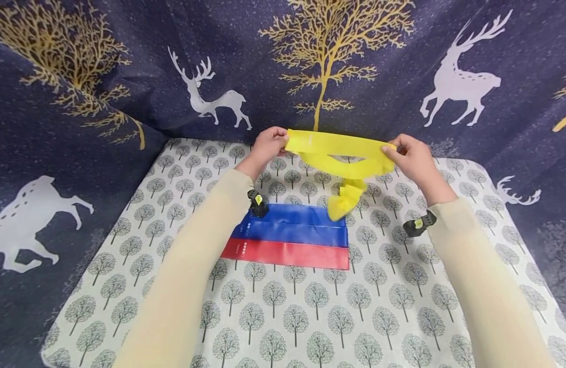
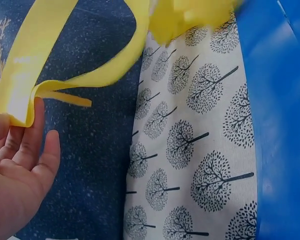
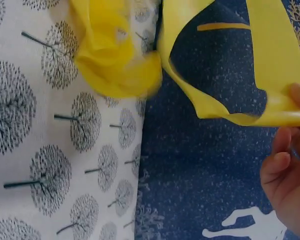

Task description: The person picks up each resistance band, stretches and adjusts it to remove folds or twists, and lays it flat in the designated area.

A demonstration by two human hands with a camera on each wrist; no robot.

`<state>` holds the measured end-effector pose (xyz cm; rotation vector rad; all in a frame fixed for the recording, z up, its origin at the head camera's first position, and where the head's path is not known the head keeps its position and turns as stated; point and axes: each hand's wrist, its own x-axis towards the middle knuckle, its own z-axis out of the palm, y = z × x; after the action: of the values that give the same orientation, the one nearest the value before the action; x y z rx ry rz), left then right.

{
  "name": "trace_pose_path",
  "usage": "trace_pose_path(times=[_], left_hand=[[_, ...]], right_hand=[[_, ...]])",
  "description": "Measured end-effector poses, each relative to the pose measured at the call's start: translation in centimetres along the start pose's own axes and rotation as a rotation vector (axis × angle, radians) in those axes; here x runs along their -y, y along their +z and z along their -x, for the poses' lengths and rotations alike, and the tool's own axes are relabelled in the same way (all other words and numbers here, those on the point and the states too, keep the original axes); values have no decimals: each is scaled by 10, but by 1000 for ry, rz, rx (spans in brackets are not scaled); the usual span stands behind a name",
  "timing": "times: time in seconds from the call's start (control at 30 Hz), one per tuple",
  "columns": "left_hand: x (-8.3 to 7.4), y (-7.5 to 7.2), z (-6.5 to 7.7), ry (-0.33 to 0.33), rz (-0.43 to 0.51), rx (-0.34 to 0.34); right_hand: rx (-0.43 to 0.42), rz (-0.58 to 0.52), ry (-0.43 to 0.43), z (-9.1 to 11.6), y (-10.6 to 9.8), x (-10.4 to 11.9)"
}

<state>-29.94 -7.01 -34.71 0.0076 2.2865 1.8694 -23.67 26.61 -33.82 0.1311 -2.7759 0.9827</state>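
A yellow resistance band (image 1: pixel 338 141) stretches between my two hands above the far part of the table, with a loop and a crumpled tail hanging below it. My left hand (image 1: pixel 268 147) pinches its left end between thumb and fingers. At the other end, my right hand (image 1: pixel 414 157) pinches a folded part of the band. In the left wrist view the yellow band (image 2: pixel 35 55) is bent over the fingers. The right wrist view shows the yellow loop (image 3: pixel 270 50) and its blurred hanging tail (image 3: pixel 110 55).
A blue band (image 1: pixel 301 225) lies flat on the tree-patterned tablecloth (image 1: pixel 292 317), folded into strips. Along its near side lies a red band (image 1: pixel 292 254). Behind the table hangs a dark blue cloth (image 1: pixel 246 46) with deer and golden trees.
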Motion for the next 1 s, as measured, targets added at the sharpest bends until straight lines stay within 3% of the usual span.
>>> trace_pose_path(times=[0.27,0.47,0.63,0.8,1.0], left_hand=[[1,-21,-3,-16,28,-114],[1,-44,2,1,17,-183],[8,-61,7,-19,-1,-206],[19,-78,9,-16,-36,-192],[29,-95,12,-47,-84,-167]], right_hand=[[143,-161,29,1,23,4],[388,-234,61,11,49,15],[552,-470,167,20,72,26],[610,-651,245,28,92,31],[616,-687,270,34,110,27]])
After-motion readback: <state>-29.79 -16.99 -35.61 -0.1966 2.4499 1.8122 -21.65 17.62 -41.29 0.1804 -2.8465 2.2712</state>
